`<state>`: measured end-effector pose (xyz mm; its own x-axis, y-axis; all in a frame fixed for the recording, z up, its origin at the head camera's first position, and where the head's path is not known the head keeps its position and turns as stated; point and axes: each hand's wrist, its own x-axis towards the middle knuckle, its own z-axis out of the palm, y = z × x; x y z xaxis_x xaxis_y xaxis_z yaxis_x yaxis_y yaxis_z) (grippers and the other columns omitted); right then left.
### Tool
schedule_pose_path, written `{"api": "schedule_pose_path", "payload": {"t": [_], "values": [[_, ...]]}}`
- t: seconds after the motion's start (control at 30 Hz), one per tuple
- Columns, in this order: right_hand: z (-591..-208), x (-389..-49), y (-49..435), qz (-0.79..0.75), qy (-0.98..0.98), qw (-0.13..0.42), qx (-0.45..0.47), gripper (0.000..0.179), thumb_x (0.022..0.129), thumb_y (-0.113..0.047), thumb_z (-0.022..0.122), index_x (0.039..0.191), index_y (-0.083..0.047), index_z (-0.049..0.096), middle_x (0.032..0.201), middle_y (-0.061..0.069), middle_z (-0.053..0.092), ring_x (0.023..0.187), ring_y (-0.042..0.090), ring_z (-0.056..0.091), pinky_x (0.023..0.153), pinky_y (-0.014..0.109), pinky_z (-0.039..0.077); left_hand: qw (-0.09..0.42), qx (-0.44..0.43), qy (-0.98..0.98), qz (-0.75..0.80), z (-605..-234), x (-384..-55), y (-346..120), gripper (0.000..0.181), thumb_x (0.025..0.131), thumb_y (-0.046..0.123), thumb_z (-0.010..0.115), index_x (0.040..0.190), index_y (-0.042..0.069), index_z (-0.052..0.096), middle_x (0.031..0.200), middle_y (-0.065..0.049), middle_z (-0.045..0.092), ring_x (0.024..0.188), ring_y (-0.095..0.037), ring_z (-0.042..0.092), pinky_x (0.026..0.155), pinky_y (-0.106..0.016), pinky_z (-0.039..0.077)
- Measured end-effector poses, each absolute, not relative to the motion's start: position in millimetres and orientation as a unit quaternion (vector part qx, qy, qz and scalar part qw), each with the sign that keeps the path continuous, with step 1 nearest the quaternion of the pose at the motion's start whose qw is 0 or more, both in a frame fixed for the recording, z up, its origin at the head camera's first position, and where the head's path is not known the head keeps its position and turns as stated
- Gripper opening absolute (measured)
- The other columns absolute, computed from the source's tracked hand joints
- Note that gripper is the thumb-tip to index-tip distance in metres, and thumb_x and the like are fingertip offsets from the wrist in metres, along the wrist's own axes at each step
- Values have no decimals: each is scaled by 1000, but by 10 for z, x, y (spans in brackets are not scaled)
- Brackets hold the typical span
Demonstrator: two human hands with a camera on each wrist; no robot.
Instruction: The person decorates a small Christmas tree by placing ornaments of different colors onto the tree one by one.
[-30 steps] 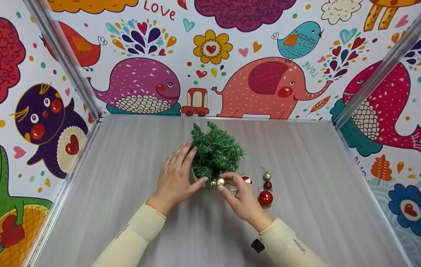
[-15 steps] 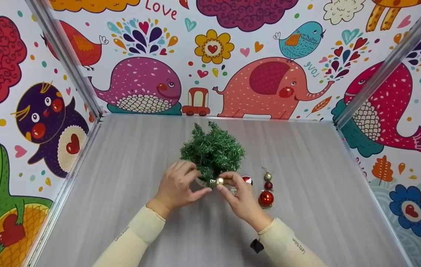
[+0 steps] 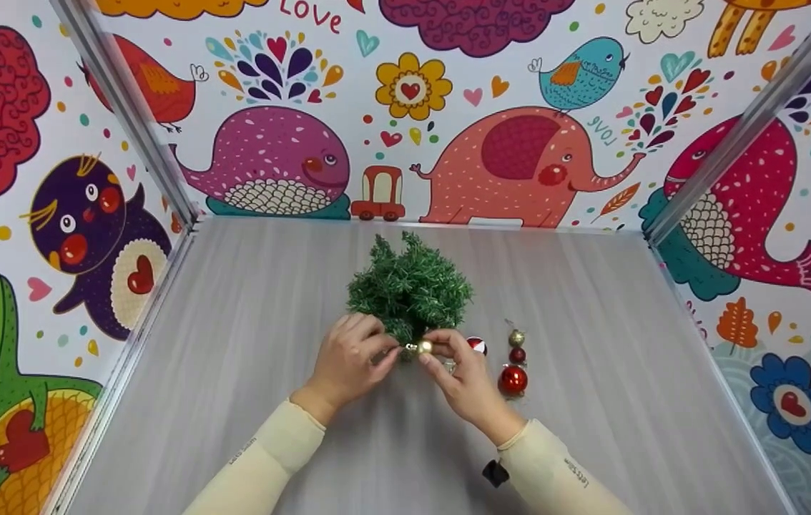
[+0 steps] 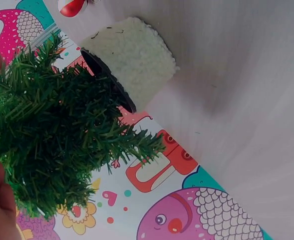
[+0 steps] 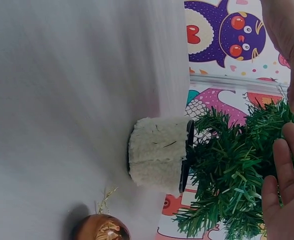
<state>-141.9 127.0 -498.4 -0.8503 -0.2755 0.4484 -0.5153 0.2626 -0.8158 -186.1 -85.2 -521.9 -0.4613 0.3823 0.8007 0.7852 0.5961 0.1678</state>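
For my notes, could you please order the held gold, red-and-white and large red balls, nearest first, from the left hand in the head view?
1. Gold ball, in the right hand.
2. Red-and-white ball, farther right.
3. Large red ball, lower right.

Forearms, two: left forearm and right forearm, cream-sleeved, reaching from the near side, converging inward. Left hand: back uppermost, fingers bent, thumb and forefinger tips meeting, directed right. Right hand: thumb and forefinger in a pinching grip, directed left. Hands near each other, apart.
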Motion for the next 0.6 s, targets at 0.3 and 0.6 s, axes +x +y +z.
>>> {"api": "schedule_pose_path", "payload": {"t": [0.3, 0.6], "values": [[-5378, -1541, 1337, 508, -826, 94, 226, 17, 96, -16, 67, 113, -15, 65, 103, -9, 67, 96, 13, 64, 80, 34, 53, 360, -326, -812, -323, -5161, -1826, -921, 8, 77, 16, 80, 77, 15, 72, 83, 3, 62, 78, -17, 60, 71, -36, 49], [-5439, -1573, 1324, 481, -833, 114, 249, 21, 96, -24, 68, 116, -18, 66, 112, -12, 64, 104, 13, 62, 89, 40, 51, 321, -322, -829, -326, -5118, -1805, -890, 9, 79, 18, 81, 77, 16, 72, 81, 5, 63, 77, -16, 59, 71, -35, 49]]}}
